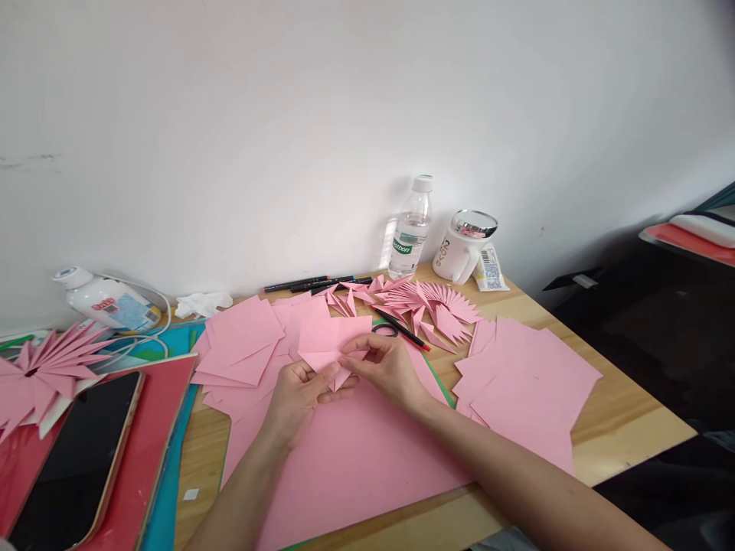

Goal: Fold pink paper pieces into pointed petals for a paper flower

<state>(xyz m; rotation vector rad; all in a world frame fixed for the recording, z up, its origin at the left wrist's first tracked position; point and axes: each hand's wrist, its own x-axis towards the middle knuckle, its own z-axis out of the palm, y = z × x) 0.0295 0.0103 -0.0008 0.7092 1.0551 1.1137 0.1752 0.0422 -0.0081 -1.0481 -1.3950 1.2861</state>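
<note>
Left hand and right hand both pinch a folded pink paper, fingers closed on it, above the desk.

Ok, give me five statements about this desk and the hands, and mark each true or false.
1. Both the left hand and the right hand pinch one small folded pink paper. True.
2. The water bottle lies on its side. False: it stands upright by the wall, cap on.
3. A phone lies screen up on the red board at the left. True.
4. The white mug stands left of the water bottle. False: it stands to the bottle's right.
5. The pen with the red tip is in the right hand. False: it lies on the table beyond the hands.
</note>
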